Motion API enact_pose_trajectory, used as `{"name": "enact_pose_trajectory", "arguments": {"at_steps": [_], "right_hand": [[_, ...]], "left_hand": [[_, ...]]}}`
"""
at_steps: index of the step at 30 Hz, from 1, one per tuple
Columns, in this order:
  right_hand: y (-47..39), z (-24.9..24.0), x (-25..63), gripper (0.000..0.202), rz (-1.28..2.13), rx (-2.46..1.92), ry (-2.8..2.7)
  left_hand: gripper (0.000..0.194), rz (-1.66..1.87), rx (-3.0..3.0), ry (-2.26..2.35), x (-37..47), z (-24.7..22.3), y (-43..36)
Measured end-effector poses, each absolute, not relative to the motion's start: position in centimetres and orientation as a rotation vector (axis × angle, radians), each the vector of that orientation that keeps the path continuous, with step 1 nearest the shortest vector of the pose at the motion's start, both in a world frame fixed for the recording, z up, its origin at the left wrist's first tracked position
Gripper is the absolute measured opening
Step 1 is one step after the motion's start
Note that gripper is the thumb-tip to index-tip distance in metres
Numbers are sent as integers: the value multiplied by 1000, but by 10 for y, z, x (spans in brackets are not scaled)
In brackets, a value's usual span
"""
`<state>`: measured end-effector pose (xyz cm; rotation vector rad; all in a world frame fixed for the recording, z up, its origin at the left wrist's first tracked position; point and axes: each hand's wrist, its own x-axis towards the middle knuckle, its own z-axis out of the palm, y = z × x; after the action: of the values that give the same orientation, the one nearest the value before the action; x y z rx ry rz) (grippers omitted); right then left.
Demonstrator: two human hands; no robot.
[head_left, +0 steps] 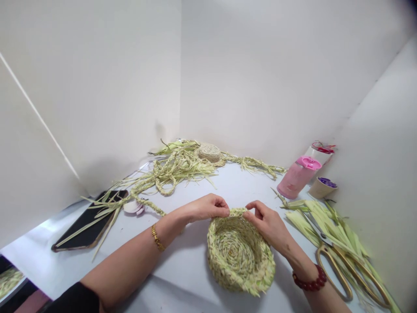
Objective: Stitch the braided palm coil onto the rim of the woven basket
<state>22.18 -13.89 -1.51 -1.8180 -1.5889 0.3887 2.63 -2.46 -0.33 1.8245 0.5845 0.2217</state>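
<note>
A round basket point(233, 250) of coiled, braided green-yellow straw rests on the table, its hollow tilted toward me. At its far rim, my left hand point(213, 206) pinches the braid point(237, 212) between thumb and fingers. My right hand point(265, 221) grips the same rim a little to the right, thumb on the inside edge and fingers bent over the outside. Between both hands a short stretch of braid shows. A long straw plait point(151, 206) runs from the left toward my left forearm and passes behind it.
Loose straw and plaits point(179, 167) lie at the back around a small woven hat point(209, 152). To the left is a black phone point(86, 226). At right stand a pink bottle point(295, 180) and a paper cup point(321, 189), with gold-handled scissors point(332, 248) on leaf strips. Walls enclose the table.
</note>
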Motion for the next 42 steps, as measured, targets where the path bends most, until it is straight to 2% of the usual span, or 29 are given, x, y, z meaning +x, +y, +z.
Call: {"name": "enact_pose_trajectory", "arguments": {"at_steps": [4,7,13,19,34,42], "right_hand": [[-155,4,210,27,156,-1834,-1498],[-166,12,195,22,201,-1828,-1533],[-163,4,178,17,-39,-1837,-1752],[-157,-6,177,13,-10,-1923,-1810],[-151,4,171,15,35,-2124,-1855],[-153,8,165,17,125,-2157,-1777]], "left_hand": [[22,217,1849,581,25,-2,-27],[22,216,1848,596,25,-1,-28],[21,209,1856,603,26,-1,-29],[21,206,1872,599,26,-1,-31],[28,238,1851,622,26,3,-32],[26,293,1825,620,26,7,-38]]}}
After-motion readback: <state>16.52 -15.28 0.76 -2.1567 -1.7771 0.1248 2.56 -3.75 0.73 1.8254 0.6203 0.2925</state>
